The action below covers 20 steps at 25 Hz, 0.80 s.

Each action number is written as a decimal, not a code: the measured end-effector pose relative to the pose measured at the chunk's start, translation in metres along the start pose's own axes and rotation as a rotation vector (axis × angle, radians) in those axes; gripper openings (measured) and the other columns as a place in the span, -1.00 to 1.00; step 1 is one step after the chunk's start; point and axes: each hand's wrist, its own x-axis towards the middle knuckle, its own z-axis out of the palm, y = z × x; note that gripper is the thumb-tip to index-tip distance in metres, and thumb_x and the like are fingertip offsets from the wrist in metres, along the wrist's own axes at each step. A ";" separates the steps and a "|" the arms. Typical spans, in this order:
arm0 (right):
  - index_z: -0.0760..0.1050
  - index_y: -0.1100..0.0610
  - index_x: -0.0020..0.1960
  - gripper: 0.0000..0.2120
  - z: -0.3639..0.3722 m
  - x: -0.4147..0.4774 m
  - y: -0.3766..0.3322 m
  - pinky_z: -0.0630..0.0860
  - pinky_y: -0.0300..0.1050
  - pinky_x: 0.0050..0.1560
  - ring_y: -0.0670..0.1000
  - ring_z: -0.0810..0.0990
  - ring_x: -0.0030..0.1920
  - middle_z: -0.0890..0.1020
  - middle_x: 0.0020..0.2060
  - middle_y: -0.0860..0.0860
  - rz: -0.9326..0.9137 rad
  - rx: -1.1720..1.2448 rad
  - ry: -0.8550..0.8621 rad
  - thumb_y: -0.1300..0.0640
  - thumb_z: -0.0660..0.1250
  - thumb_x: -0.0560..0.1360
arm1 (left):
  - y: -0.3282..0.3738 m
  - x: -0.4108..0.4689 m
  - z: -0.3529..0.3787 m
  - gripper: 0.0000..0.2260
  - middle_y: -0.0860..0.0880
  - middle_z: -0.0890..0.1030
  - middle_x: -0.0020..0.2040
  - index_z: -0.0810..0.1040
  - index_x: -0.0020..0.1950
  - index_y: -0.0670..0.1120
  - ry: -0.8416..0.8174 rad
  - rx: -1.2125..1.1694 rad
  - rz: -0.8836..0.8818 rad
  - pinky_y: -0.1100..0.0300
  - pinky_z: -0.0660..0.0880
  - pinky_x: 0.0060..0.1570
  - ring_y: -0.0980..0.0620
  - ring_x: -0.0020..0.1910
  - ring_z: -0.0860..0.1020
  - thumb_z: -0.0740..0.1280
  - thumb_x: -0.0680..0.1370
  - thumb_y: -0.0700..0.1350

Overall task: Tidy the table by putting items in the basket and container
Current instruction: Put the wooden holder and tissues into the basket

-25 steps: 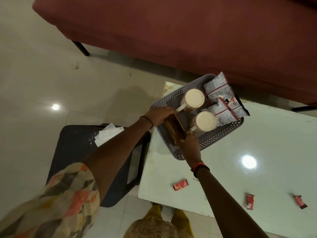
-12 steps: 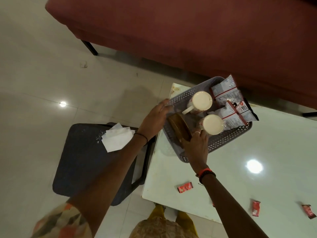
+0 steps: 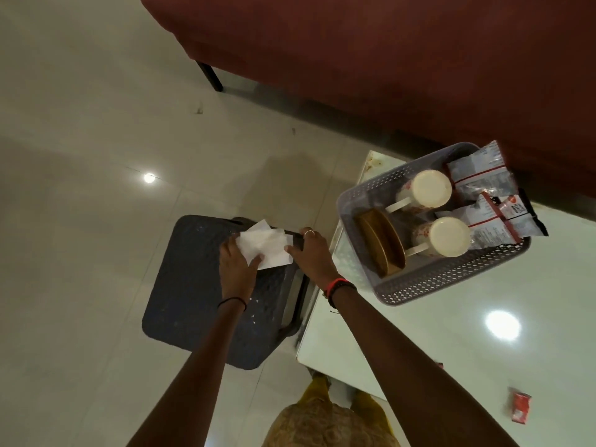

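Observation:
White tissues (image 3: 266, 248) lie on top of a dark perforated plastic container (image 3: 190, 285) on the floor, left of the table. My left hand (image 3: 235, 269) pinches the tissues from the left, thumb on top. My right hand (image 3: 314, 256) rests on the container's right edge with its thumb touching the tissues. On the table's near-left corner stands a grey perforated basket (image 3: 361, 191). It holds two upturned cream mugs (image 3: 430, 190) (image 3: 450, 237), a brown bowl (image 3: 383, 243) on its side and silver snack packets (image 3: 483, 179). A red sachet (image 3: 521, 411) lies on the table.
The white glossy table (image 3: 451, 350) fills the lower right. Behind it runs a dark red sofa (image 3: 387, 59) with a black leg (image 3: 211, 75). Pale tiled floor (image 3: 96, 156) spreads to the left. My yellow patterned clothing (image 3: 325, 421) shows at the bottom.
Both hands have left the basket and moved left and down onto the tissues on the dark container. The brown bowl now stays in the basket. The view has shifted left.

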 end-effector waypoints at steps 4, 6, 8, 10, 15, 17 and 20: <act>0.39 0.26 0.29 -0.51 0.024 0.014 -0.009 0.43 -0.04 0.19 0.18 0.48 0.25 0.55 0.19 0.19 -0.023 -0.014 -0.022 0.08 0.40 0.46 | -0.013 0.018 -0.007 -0.38 -0.18 0.35 0.29 0.31 0.34 -0.14 -0.059 -0.004 -0.009 0.07 0.40 0.18 -0.09 0.22 0.41 0.49 0.36 -0.11; 0.40 0.25 0.27 -0.56 0.031 0.015 -0.012 0.43 -0.06 0.16 0.17 0.49 0.22 0.56 0.17 0.18 -0.046 -0.011 -0.010 0.15 0.40 0.45 | -0.014 0.027 -0.009 -0.53 -0.18 0.44 0.20 0.42 0.23 -0.18 -0.106 0.017 0.017 0.16 0.39 0.05 -0.07 0.14 0.44 0.46 0.38 -0.15; 0.41 0.25 0.24 -0.60 0.034 0.013 -0.016 0.44 -0.11 0.08 0.16 0.53 0.18 0.58 0.13 0.18 -0.050 0.003 -0.006 0.23 0.38 0.44 | -0.015 0.034 -0.010 -0.71 -0.20 0.52 0.09 0.51 0.08 -0.22 -0.158 0.090 0.060 0.19 0.35 -0.07 -0.12 0.07 0.49 0.42 0.41 -0.17; 0.40 0.26 0.26 -0.60 0.033 0.011 -0.017 0.43 -0.16 -0.04 0.15 0.57 0.10 0.60 0.07 0.19 -0.020 0.031 -0.019 0.28 0.35 0.44 | -0.015 0.035 -0.012 -0.78 -0.21 0.54 0.03 0.54 0.01 -0.25 -0.186 0.134 0.096 0.18 0.33 -0.12 -0.15 0.01 0.51 0.40 0.43 -0.16; 0.36 0.27 0.31 -0.50 0.020 0.001 -0.015 0.41 -0.16 -0.03 0.16 0.55 0.14 0.56 0.16 0.19 0.025 0.045 -0.054 0.27 0.37 0.40 | -0.003 0.022 -0.024 -0.79 -0.11 0.47 -0.06 0.53 -0.03 -0.22 -0.166 0.129 0.181 0.17 0.38 -0.12 -0.03 -0.14 0.45 0.41 0.44 -0.12; 0.42 0.28 0.23 -0.57 0.009 -0.006 -0.012 0.40 -0.16 -0.07 0.17 0.56 0.10 0.58 0.12 0.19 0.004 0.004 -0.054 0.26 0.38 0.38 | 0.008 0.014 -0.030 -0.81 -0.05 0.45 -0.05 0.54 -0.01 -0.19 -0.168 0.133 0.254 0.17 0.40 -0.12 0.02 -0.15 0.44 0.41 0.44 -0.13; 0.51 0.28 0.11 -0.68 -0.013 -0.016 -0.004 0.39 -0.18 -0.15 0.13 0.56 -0.04 0.60 -0.02 0.18 -0.041 -0.018 -0.028 0.21 0.40 0.38 | 0.027 0.001 -0.036 -0.88 -0.06 0.54 -0.03 0.54 -0.03 -0.12 -0.138 0.154 0.403 0.14 0.45 -0.13 -0.02 -0.08 0.47 0.38 0.46 -0.16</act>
